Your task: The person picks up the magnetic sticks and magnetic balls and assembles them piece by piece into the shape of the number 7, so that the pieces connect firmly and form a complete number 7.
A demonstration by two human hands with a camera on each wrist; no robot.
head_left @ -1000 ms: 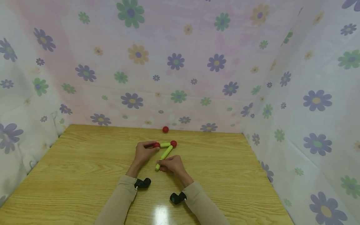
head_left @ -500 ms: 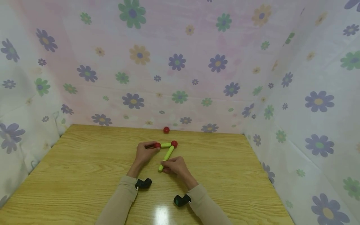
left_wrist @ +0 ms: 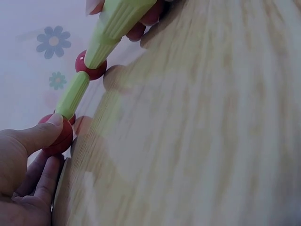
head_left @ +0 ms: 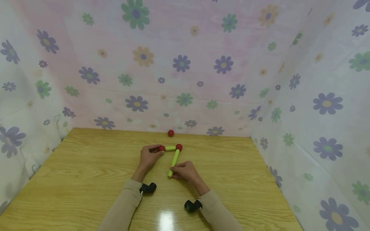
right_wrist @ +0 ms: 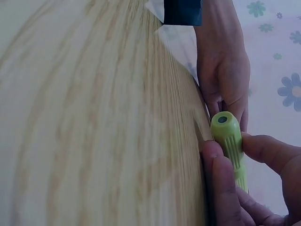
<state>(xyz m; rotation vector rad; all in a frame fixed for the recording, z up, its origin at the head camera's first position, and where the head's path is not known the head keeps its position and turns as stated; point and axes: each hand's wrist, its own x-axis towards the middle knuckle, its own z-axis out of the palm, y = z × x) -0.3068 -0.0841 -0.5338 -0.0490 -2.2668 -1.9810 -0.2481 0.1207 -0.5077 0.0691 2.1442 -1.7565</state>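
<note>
My left hand (head_left: 150, 158) pinches a red ball (head_left: 162, 148) between thumb and fingers at the left end of a short yellow-green rod (head_left: 170, 148). That rod's other end meets a second red ball (head_left: 179, 147). From this ball a longer yellow-green rod (head_left: 175, 157) runs toward the person, and my right hand (head_left: 185, 170) pinches it near its free end. In the right wrist view the rod's end (right_wrist: 222, 118) shows a small dark round spot in its tip. The left wrist view shows both rods touching the middle ball (left_wrist: 92, 66).
A loose red ball (head_left: 171, 133) sits at the table's back edge, by the flowered cloth (head_left: 185, 80) that hangs behind and at both sides. The wooden table (head_left: 86, 179) lies under both arms. Black wrist cameras (head_left: 193, 205) are strapped at the cuffs.
My right hand has moved right with the long rod's near end, swinging the rod around the middle ball. My left hand stays on its ball.
</note>
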